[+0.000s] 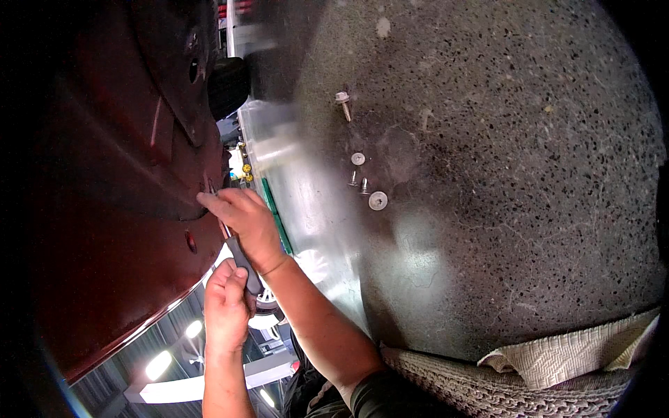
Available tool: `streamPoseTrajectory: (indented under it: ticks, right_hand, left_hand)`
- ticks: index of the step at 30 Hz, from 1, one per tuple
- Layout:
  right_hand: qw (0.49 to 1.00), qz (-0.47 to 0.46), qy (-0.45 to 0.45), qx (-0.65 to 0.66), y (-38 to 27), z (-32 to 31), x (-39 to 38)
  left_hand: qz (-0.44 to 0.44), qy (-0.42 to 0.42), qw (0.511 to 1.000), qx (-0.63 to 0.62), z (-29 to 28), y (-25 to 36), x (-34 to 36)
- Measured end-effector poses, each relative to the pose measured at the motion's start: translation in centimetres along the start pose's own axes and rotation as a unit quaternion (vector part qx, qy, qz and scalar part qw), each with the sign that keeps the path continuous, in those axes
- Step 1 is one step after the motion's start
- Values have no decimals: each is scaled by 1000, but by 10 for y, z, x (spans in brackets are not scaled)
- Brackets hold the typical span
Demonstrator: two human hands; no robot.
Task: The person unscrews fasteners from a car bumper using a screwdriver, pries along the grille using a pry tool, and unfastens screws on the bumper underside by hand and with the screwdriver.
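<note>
My left hand (226,299) grips the dark handle of a screwdriver (247,268), whose metal shaft points up toward the underside of a dark red vehicle panel (132,258). My right hand (244,226) is above it, its fingers closed around the upper shaft and touching the panel near a recess; the tip and whatever it meets are mostly hidden by those fingers. A small oval hole (190,242) shows in the panel below my fingertips. On the speckled grey floor (529,174) to the right lie a flanged bolt (343,104) and several washer-headed fasteners (378,200).
A dark tyre (226,87) is beyond the panel. Green strips (275,216) and small yellow items (247,174) appear along the floor's far side. Woven beige matting (557,352) lies at lower right. A ceiling with lights (159,364) shows at lower left.
</note>
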State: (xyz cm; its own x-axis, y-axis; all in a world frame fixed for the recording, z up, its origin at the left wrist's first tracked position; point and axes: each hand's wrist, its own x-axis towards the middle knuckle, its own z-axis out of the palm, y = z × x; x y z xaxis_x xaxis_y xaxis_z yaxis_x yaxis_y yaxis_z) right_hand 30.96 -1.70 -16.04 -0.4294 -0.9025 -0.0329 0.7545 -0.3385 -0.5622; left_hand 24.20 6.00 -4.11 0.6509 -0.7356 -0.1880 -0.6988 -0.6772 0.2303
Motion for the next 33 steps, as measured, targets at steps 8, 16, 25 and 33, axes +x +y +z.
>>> streamPoseTrajectory:
  ticks: [8,16,25,33]
  right_hand:
    - [767,375,-219,472,22,-28,9]
    - [820,363,-403,182,-26,-37,43]
    - [840,255,-474,67,-33,-45,46]
    - [835,286,-448,145,-35,-49,52]
  left_hand:
    - [24,-27,997,75,7,-26,-8]
    - [42,-16,990,131,3,-75,-8]
    - [59,-30,992,108,15,-71,-6]
    - [93,27,988,120,26,-55,-1]
